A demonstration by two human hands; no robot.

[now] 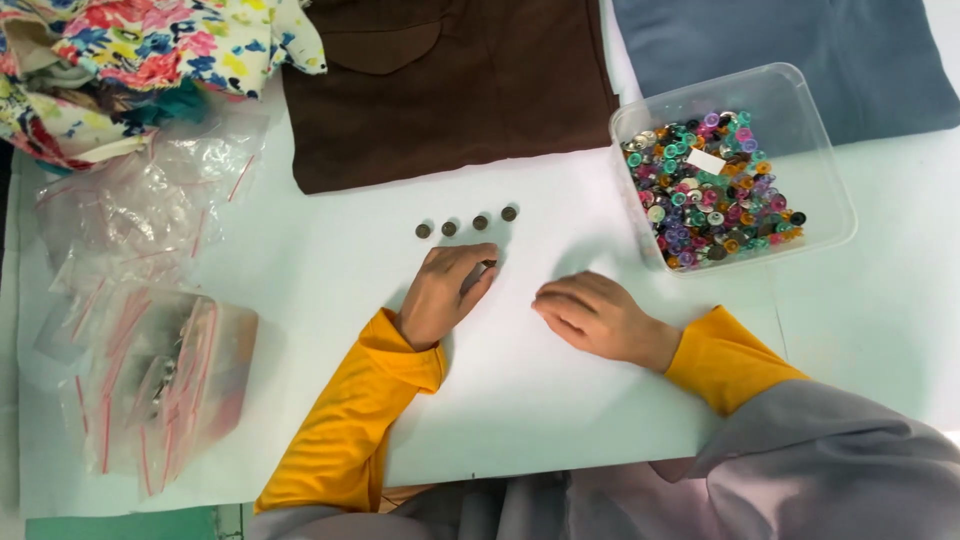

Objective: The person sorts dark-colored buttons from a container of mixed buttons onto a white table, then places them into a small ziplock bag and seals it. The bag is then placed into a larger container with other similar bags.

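Observation:
Several small dark round buttons [465, 225] lie in a slanted row on the white table [330, 290], just below a brown garment [450, 90]. My left hand [447, 290] rests below the row with its fingers curled, and a small dark button shows at the fingertips. My right hand [600, 315] lies palm down on the table to the right, fingers loosely together and pointing left, with nothing seen in it. Both arms wear yellow sleeves.
A clear plastic tub [800, 120] at the right holds many coloured buttons. Clear zip bags [150, 350] lie at the left. Flowered cloth [150, 50] is bunched at the top left, grey-blue cloth [800, 40] at the top right.

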